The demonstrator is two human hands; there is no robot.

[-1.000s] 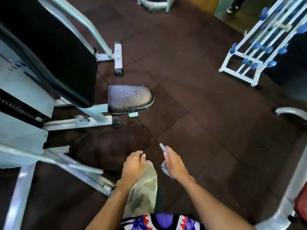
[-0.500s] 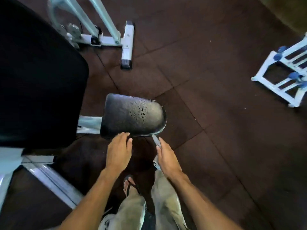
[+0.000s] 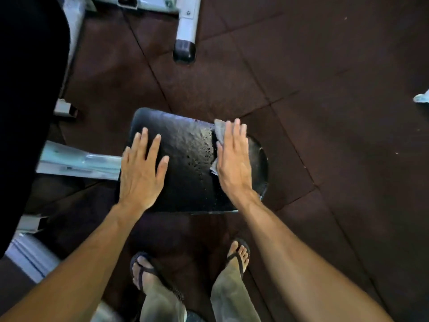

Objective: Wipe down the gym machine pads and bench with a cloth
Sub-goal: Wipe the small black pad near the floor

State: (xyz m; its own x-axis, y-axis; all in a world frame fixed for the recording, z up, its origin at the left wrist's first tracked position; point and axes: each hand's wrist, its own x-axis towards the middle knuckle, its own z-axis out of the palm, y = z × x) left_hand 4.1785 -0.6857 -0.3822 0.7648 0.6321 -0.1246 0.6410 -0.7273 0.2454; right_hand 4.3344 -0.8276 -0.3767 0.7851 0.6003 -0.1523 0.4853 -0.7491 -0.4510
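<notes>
The right hand [image 3: 233, 156] presses the cloth [image 3: 219, 133] flat at the seat pad's [image 3: 185, 159] 2 o'clock, left hand [image 3: 141, 168] flat at 9; next, wipe toward the droplets [image 3: 199, 156].

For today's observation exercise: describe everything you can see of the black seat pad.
The seat pad is black, glossy, textured like vinyl, with rounded corners. It lies flat on a pale metal frame above the dark floor. Water droplets dot its middle. The left hand rests flat on its left part; the right hand presses a grey cloth on its right part.
</notes>
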